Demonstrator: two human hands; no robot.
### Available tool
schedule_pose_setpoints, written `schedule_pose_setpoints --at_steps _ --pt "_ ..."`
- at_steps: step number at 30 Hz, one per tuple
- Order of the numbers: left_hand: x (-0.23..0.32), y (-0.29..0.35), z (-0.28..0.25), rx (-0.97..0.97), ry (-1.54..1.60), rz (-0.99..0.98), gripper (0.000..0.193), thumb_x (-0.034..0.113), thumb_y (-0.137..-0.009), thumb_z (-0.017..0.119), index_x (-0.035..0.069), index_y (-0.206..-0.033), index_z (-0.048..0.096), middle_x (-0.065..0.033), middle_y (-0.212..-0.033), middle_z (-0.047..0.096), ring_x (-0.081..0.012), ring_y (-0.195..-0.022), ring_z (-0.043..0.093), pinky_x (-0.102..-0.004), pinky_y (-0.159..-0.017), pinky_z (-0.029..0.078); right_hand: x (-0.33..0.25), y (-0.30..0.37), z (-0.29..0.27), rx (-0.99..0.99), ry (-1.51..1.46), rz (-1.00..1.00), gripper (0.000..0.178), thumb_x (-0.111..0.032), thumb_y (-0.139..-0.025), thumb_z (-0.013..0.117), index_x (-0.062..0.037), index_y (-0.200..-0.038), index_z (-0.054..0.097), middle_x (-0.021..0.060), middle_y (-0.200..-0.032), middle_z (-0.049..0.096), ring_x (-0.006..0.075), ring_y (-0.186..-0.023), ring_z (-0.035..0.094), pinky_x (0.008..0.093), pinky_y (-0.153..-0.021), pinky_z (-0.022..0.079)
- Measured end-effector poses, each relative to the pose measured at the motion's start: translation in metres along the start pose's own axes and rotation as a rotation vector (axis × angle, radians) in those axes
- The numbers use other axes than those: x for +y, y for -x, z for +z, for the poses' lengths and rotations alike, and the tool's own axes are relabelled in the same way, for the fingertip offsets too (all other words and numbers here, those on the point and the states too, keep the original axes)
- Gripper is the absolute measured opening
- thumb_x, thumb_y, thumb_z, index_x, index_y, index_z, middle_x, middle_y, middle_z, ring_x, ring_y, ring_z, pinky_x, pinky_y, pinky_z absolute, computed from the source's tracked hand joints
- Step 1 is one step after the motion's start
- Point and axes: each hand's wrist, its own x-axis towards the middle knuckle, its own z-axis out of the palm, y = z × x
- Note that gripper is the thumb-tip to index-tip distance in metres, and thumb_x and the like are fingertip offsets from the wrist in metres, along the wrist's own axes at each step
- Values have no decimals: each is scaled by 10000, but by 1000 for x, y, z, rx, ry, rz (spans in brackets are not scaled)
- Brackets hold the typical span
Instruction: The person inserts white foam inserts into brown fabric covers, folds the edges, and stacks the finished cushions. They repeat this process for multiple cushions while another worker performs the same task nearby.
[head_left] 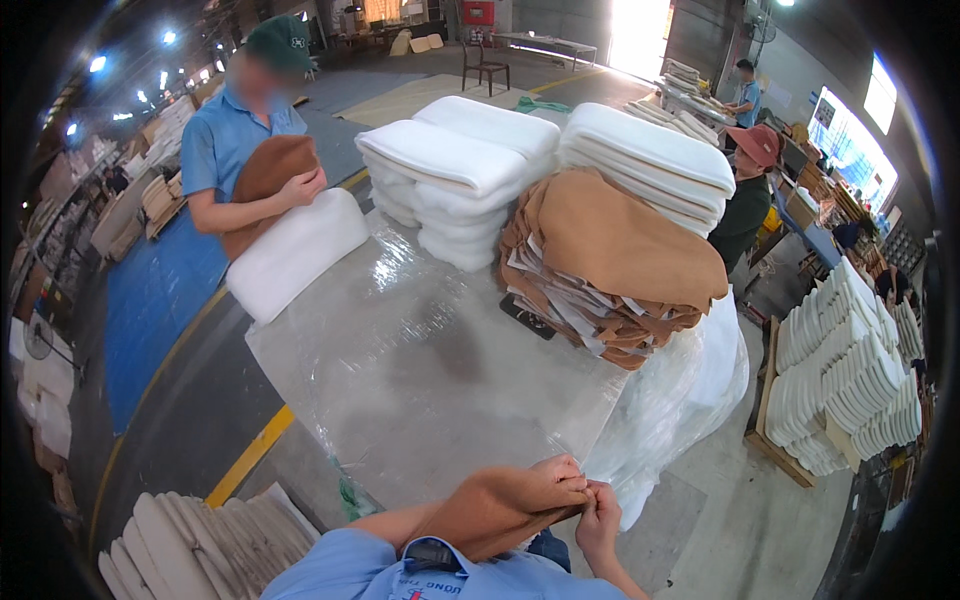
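Observation:
A brown fabric piece (490,510) hangs over my left forearm, close to my body at the table's near edge. My left hand (557,472) is closed on its right end. Beside it, my right hand (600,515) pinches the same end, the two hands nearly touching. The fabric's far side and underside are hidden. Ahead to the right stands a tall, uneven stack of similar brown pieces (630,230) with white tags or linings between them. Behind it are folded white pads (650,150), and more white pads (450,145) are piled left of those.
Clear plastic sheeting covers the table (430,370). Across at the left, a co-worker (245,130) holds a brown piece by a white pad (300,250). A person in a red hat (757,145) is at the right. Pads stand on a pallet (780,450) and at lower left (190,540).

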Motion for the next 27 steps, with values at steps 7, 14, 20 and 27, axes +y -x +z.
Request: schedule_pose_setpoints --at_steps 7,14,20,27 --pt "17 -3 -3 16 -22 24 258 278 -918 760 37 -862 685 -108 -1036 573 -264 -968 583 -381 -872 483 22 12 -2 -73 -632 -30 70 -14 -937 742 -33 -927 676 196 -1379 595 320 -1247 605 415 -1028 493" --pt "59 4 -9 114 -437 577 151 202 -803 759 78 -792 674 -120 -1115 584 -374 -1036 583 -483 -919 471 11 54 -11 187 -34 -166 169 -9 -903 763 -42 -1041 671 169 -1383 585 256 -1274 573 376 -1038 475" --pt "52 -4 0 132 -427 626 200 248 -805 770 67 -802 684 -122 -1130 622 -382 -1057 589 -490 -932 469 -6 58 -16 -120 -458 323 253 -175 -1071 645 41 -1181 719 35 -1006 740 102 -946 657 264 -851 524" --pt "51 -10 -22 -270 -312 441 212 248 -912 803 61 -872 711 -151 -1338 543 -396 -1184 567 -489 -1023 469 -20 60 -18 59 -209 62 178 -155 -1056 609 -2 -990 672 123 -1075 644 226 -930 621 338 -821 506"
